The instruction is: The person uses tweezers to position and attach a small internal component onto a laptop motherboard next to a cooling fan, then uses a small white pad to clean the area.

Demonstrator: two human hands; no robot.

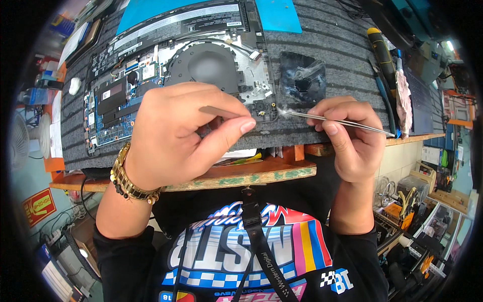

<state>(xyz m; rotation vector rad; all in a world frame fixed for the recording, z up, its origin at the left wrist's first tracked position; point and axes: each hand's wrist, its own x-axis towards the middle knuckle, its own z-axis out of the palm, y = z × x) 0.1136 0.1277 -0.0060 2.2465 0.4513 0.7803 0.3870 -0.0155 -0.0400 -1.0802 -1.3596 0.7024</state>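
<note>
An open laptop chassis [254, 88] lies on a striped grey mat, its blue circuit board, black battery and round fan [206, 65] exposed. My left hand [176, 133] is over its near edge, thumb and index finger pinched together by the near right corner. A thin dark strip [215, 110] shows between these fingers; its kind I cannot make out. My right hand [354, 136], right of the chassis, grips slim metal tweezers [347, 122] between thumb and fingers. Their tip points left, with a small white wisp [284, 111] at it, beside the chassis corner.
A small black packet [303, 75] lies right of the laptop. Farther right are a yellow-and-black screwdriver [381, 53], pliers [386, 98] and a crumpled pale cloth [404, 103]. A blue mat [279, 15] is at the back. The wooden table edge [251, 177] runs close to my body.
</note>
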